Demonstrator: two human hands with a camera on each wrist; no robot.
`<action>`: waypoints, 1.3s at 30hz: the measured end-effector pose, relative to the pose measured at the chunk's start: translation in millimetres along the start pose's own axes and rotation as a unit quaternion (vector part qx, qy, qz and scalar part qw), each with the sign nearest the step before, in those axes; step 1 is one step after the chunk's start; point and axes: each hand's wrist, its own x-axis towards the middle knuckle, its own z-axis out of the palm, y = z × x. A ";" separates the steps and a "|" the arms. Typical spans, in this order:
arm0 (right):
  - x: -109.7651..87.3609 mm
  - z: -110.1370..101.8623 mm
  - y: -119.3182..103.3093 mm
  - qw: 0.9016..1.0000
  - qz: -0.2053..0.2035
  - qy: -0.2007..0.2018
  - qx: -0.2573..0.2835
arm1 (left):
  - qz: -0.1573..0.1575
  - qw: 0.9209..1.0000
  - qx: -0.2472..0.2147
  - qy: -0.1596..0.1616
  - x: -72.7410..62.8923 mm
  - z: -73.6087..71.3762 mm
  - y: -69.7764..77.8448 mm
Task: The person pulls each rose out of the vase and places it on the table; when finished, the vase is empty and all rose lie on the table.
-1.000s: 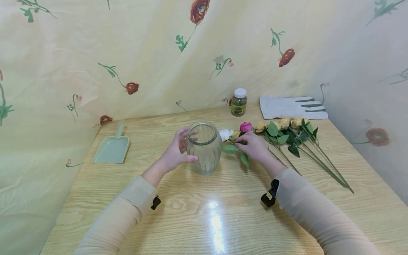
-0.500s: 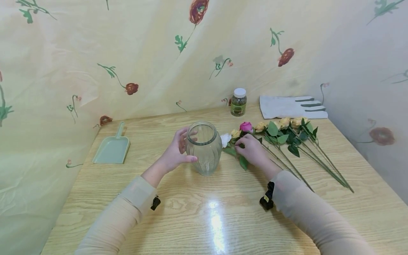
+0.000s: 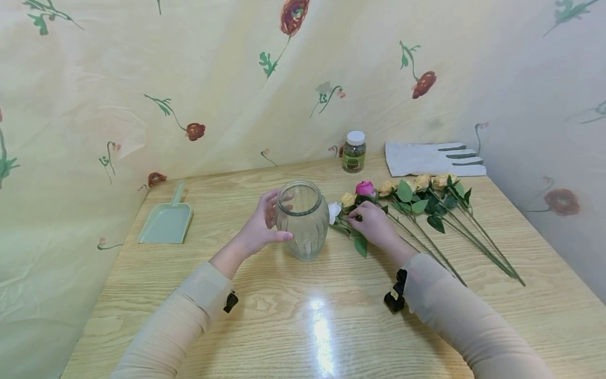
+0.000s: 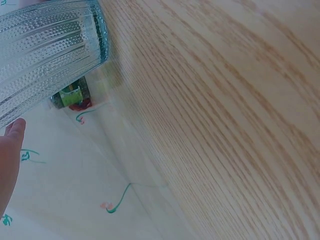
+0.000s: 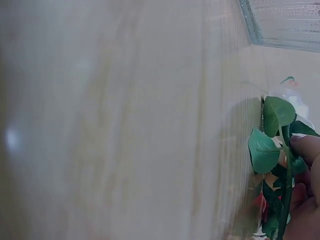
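Note:
A clear ribbed glass vase (image 3: 304, 226) stands upright on the wooden table. My left hand (image 3: 260, 223) holds its left side, with the thumb on the near face and the fingers behind, partly seen through the glass. In the left wrist view the vase (image 4: 50, 50) fills the upper left corner. Just right of it, my right hand (image 3: 374, 223) pinches the leafy stem of a white rose (image 3: 334, 211). The right wrist view shows fingers (image 5: 306, 147) at this stem, beside green leaves (image 5: 264, 150). A pink rose (image 3: 365, 189) and a yellow rose (image 3: 348, 199) lie close behind that hand.
More yellow roses (image 3: 423, 182) lie to the right, their long stems toward the table's right front. A white-lidded jar (image 3: 354, 152) and a pale glove (image 3: 416, 159) are along the back. A green dustpan (image 3: 167, 222) lies at the left. Patterned cloth hangs behind.
My right hand has shifted slightly, and the white rose has turned and moved a little down in the head view. My left hand and the vase stay in place.

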 end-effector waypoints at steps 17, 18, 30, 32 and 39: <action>0.5 -1.5 -1.8 1.000 -0.004 0.000 0.009 | 0.002 1.000 -0.005 -0.005 -0.2 -1.1 -1.0; 0.5 -2.3 -1.8 1.000 0.001 -0.002 0.015 | 0.004 1.000 -0.006 -0.005 -0.1 -1.2 -1.2; 0.0 -20.9 -6.2 0.998 0.026 -0.005 0.056 | 0.009 1.000 -0.006 -0.006 -0.3 -2.2 -0.3; -0.2 -22.9 -5.4 0.998 0.028 -0.004 0.061 | 0.011 1.000 -0.005 -0.006 -0.5 -2.7 0.1; -0.8 -33.0 -2.6 0.997 0.044 -0.009 0.069 | 0.008 1.000 0.006 -0.005 0.3 -2.5 -1.1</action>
